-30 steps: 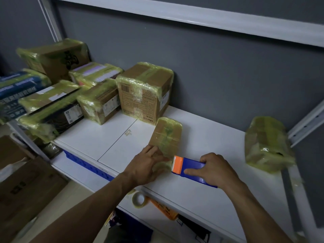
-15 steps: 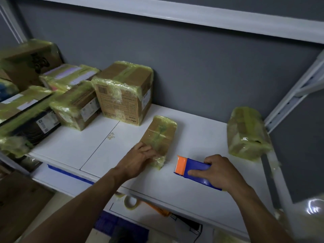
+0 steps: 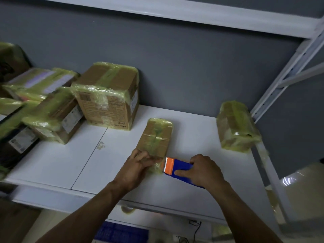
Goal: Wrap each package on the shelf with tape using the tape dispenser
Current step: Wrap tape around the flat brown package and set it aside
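Grey wall (image 3: 175, 58) behind, full width. White shelf (image 3: 52, 163) below it, two boards meeting at a seam left of centre. White slotted upright (image 3: 280, 81) slanting up at right edge.

Far left, blurred: stack of packages (image 3: 43, 109), all under yellow-green tape, several with white labels. Just right of the stack, close to the wall: large box (image 3: 107, 95), brown cardboard, upright, taped across top and down the front, printed text on front face.

Far right, near the upright, well apart from the rest: lone package (image 3: 235, 127), lumpy, wholly covered in tape.

Centre of shelf, between large box and lone package: flat package (image 3: 156, 137), small, brown, lying flat, long side running from front edge toward the wall, tape over far end and down the middle.

Left hand (image 3: 138, 165): on near end of flat package, fingers fairly straight, pressing down on it. Right hand (image 3: 205, 171): curled round tape dispenser (image 3: 180, 170), thumb along its near side. Dispenser blue with orange head, low over the shelf, head just beside near right corner of flat package; contact not discernible.

Under shelf front edge: tape roll (image 3: 128, 209), partly hidden.
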The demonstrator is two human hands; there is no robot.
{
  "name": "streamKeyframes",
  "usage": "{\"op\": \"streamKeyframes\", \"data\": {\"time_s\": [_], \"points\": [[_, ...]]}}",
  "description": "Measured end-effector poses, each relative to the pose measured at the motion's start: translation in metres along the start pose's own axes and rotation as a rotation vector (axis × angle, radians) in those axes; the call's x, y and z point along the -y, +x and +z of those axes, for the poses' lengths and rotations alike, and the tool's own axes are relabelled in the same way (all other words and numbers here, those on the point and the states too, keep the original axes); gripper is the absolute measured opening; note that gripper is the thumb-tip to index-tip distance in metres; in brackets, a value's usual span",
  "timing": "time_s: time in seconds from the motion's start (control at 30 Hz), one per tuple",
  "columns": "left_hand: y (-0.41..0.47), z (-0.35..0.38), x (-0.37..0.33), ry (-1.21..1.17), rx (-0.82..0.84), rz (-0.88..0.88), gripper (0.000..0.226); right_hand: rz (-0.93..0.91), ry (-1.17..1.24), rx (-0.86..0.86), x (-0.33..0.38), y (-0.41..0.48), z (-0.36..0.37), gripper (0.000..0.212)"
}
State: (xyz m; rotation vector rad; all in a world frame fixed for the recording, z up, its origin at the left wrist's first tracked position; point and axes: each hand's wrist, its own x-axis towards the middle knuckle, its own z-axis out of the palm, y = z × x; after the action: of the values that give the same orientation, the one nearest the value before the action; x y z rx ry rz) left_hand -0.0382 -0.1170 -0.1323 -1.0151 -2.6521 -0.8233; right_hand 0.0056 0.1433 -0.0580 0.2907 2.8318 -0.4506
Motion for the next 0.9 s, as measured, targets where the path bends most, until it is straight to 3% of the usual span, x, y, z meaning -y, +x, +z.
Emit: {"op": "streamKeyframes", "data": {"time_s": [0.27,0.5,0.57,0.73,0.9], "points": [[0.002,-0.002,0.008,-0.093,0.005,0.011,0.054,0.034,-0.081,-0.155,0.02,-0.017,0.005,0.055],[0.001,-0.026,0.015,-0.247,-0.058,0.0,0.033,0.064,-0.182,-0.293,0.039,-0.024,0.006,0.048],[-0.006,-0.031,0.02,-0.257,-0.083,-0.011,0.033,0.102,-0.104,-0.293,0.038,-0.025,0.01,0.054],[-0.04,-0.055,0.042,-0.223,-0.055,-0.038,0.061,0.08,0.089,-0.353,0.051,-0.023,0.019,0.054],[-0.09,-0.083,0.065,-0.037,-0.001,-0.069,0.058,0.0,0.219,-0.285,0.09,-0.018,0.033,0.05]]}}
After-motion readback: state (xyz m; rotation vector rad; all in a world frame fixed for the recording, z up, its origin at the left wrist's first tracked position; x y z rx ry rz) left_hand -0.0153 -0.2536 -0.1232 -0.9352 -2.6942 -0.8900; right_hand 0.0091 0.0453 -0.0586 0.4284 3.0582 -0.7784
